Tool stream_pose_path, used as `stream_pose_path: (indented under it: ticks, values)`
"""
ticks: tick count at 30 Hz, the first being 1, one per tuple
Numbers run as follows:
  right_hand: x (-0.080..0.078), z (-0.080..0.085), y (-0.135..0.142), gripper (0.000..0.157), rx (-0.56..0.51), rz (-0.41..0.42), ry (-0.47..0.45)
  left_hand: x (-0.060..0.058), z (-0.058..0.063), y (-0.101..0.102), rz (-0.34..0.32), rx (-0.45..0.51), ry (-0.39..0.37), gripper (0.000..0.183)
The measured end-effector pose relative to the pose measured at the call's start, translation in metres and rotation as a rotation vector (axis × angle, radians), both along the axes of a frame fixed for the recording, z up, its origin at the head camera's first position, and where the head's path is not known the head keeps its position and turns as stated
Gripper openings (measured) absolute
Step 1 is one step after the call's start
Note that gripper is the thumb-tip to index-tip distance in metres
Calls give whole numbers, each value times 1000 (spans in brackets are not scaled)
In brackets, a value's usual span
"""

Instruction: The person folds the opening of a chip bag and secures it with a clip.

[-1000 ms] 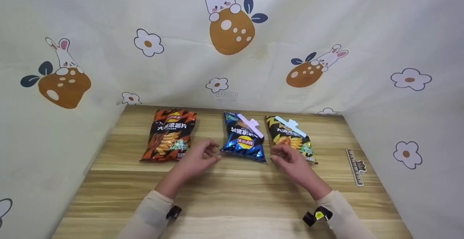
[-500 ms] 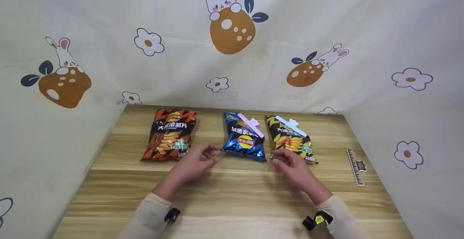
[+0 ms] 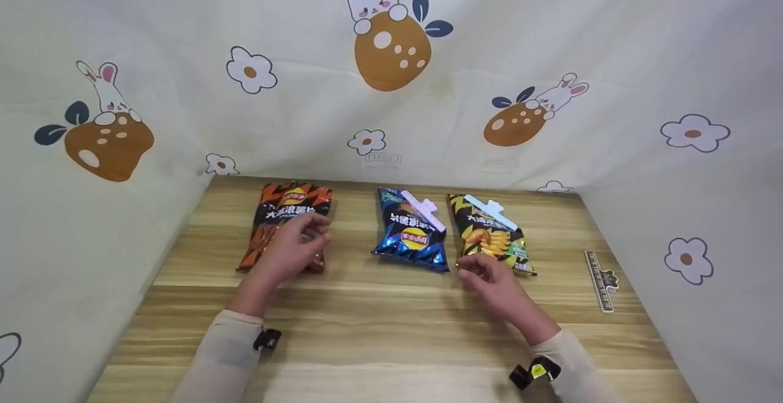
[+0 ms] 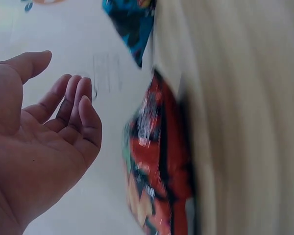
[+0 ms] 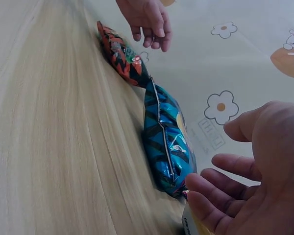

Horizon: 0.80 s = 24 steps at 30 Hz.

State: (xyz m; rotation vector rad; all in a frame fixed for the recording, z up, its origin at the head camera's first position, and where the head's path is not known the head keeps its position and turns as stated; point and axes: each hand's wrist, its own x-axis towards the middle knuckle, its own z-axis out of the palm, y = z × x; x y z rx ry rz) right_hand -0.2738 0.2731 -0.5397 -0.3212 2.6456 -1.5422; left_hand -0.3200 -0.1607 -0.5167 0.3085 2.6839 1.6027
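Three chip bags lie in a row on the wooden table [image 3: 391, 329]. My left hand [image 3: 289, 250] hovers over the red chip bag [image 3: 287, 198] at the left and hides part of its front. In the left wrist view its fingers are loosely bent, holding nothing, apart from the bag. The blue chip bag [image 3: 411, 250] in the middle has a pink sealing clip [image 3: 423, 211] across its top. A light blue sealing clip [image 3: 491, 212] sits on the yellow-and-black chip bag [image 3: 489, 241]. My right hand [image 3: 498, 284], relaxed and holding nothing, is just in front of that bag.
A black-and-white clip [image 3: 601, 282] with a keyboard-like pattern lies near the table's right edge. A pale cloth [image 3: 293, 122] printed with rabbits and flowers surrounds the table at the back and sides.
My left hand has moved left and up, from beside the red chip bag to above it. My right hand has drawn back slightly from the yellow-and-black bag. The bags and clips have stayed put.
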Motion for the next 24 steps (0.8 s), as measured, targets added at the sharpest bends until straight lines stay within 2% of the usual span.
stream_pose_path:
  ticks: [4, 9, 13, 16, 20, 21, 24]
  values:
    - [1, 1, -2, 30, 5, 22, 6, -10, 6, -23, 94, 12, 31, 35]
    - [3, 1, -5, 30, -9, 58, 4, -20, 8, -52, 226, -22, -7, 48]
    - [4, 1, -6, 29, -20, 72, 8, -25, 3, -69, 302, -75, -67, 66]
    - [5, 1, -7, 30, -34, 85, 3, -29, -4, -79, 320, -85, -148, 84]
    - [4, 0, -7, 30, -40, 89, -8, -33, -8, -85, 302, -73, -290, 108]
    - [4, 0, -6, 30, -47, 90, -11, -39, -17, -90, 302, -72, -322, 117]
    - [4, 0, -6, 30, -53, 92, -21, -46, -24, -95, 303, -70, -399, 130]
